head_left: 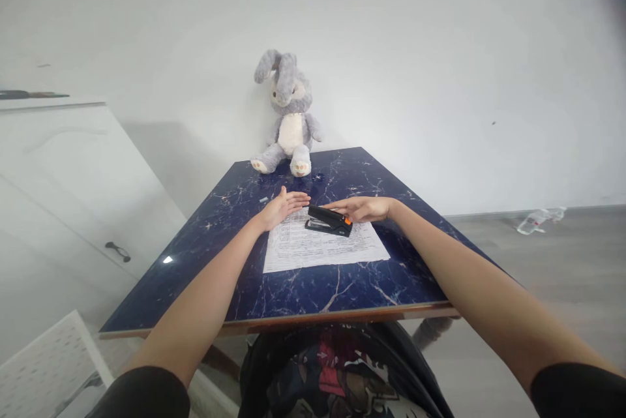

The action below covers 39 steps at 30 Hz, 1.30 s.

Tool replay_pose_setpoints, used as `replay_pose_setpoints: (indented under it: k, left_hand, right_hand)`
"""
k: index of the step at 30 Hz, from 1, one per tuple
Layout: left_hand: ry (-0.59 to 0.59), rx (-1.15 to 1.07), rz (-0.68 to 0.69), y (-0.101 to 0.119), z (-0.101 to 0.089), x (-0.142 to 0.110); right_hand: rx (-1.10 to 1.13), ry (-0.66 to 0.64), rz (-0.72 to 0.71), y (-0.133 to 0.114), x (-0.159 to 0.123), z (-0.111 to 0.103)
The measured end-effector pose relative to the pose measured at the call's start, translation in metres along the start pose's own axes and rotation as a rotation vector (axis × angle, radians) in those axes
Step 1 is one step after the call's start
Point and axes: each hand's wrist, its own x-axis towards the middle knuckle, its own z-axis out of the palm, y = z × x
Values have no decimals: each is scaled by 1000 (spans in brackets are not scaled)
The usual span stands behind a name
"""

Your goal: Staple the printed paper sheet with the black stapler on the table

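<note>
A black stapler [330, 221] with an orange part at its right end lies on printed paper [313, 250] on the dark blue marbled table. My left hand [284, 208] is at the paper's upper left corner, fingers stretched out toward the stapler, holding nothing. On the other side, my right hand [366, 208] rests palm down just behind the stapler's right end. Its fingers reach out flat along the far side, partly hidden by the stapler. Whether they touch it I cannot tell.
A grey plush rabbit [292, 118] sits against the wall at the table's [210, 242] far end. To the left stands a white cabinet [73, 196]. A clear plastic bottle [535, 221] lies on the floor at right. The table's front edge is close to my lap.
</note>
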Motion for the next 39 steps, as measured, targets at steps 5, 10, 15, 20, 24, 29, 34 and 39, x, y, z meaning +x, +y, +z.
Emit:
replay_pose_setpoints:
  k: [5,10,15,20,24,29,34,39]
  left_hand:
    - [12,10,-5,1,1,0]
    - [10,2,3,-1,0,0]
    - [19,17,7,-1,-1,1]
    - [25,45,-4,0,0,0]
    - [19,59,-9,0,1,0]
    - [15,74,-13,0,1,0]
    - [13,73,-15,1,1,0]
    - [8,74,-8,0,1,0]
  right_hand:
    - [-21,-6,-12,-1,0,1]
    - [-49,9,30,-3,-1,2]
    - [-83,13,38,-7,-1,4]
    - [-53,23,47,-7,0,3]
    - [-16,-22,-3,-1,1,-1]
    - [30,-37,-24,2,0,-4]
    - [52,-36,-17,-1,1,-2]
    - [40,-17,-11,-2,1,-1]
